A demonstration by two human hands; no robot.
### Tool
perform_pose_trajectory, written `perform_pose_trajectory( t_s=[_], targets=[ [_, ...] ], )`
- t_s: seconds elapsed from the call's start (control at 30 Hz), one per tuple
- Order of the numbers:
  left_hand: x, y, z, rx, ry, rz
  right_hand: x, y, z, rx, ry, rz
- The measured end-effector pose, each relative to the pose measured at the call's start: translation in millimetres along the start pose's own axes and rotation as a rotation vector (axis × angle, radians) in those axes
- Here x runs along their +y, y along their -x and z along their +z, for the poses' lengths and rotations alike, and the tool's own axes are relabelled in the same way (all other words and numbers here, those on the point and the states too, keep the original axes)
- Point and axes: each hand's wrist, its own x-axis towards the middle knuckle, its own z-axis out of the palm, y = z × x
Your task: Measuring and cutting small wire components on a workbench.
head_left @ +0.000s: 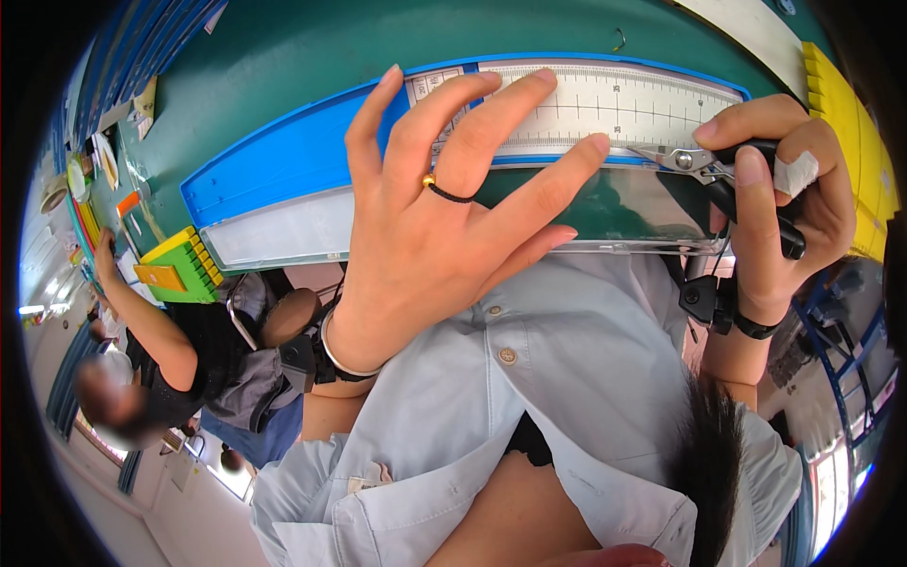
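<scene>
My left hand lies palm down with its fingers spread over a long blue plastic case. Its fingertips touch or hover just above a white printed scale card inside the case; which of the two I cannot tell. Along the case's near side lies its clear lid, folded toward me. At the case's right end my right hand is closed around the black handles of needle-nose pliers. The jaws point left, low over the card, close to my left index fingertip. Anything between the jaw tips is too small to make out.
The case rests on a green tabletop, with a small curved piece beyond it. Yellow notched blocks stand at the right, a green and yellow one at the left. Further left, another person reaches toward the table.
</scene>
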Motion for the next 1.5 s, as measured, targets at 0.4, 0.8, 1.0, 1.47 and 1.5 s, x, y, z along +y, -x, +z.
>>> perform_pose_trajectory(
  t_s=[0.4,0.8,1.0,1.47,1.5],
  targets=[
    [-2.4,0.2,0.2,0.009,-0.025,0.014,-1.7,0.0,5.1,-0.024,-0.014,-0.001],
    [5.1,-35.4,7.8,0.388,0.305,-0.022,0.1,5.3,-24.8,0.070,-0.193,0.272],
    [17.1,-61.4,8.8,0.518,0.256,0.102,15.7,8.3,-36.2,0.139,-0.106,0.084],
    [31.4,-64.3,30.4,0.295,0.625,0.000,19.9,13.6,-40.7,0.158,-0.289,0.153],
    [32.3,-63.1,30.3,0.280,0.610,-0.019,18.5,13.0,-38.2,0.169,-0.282,0.157]
  ],
)
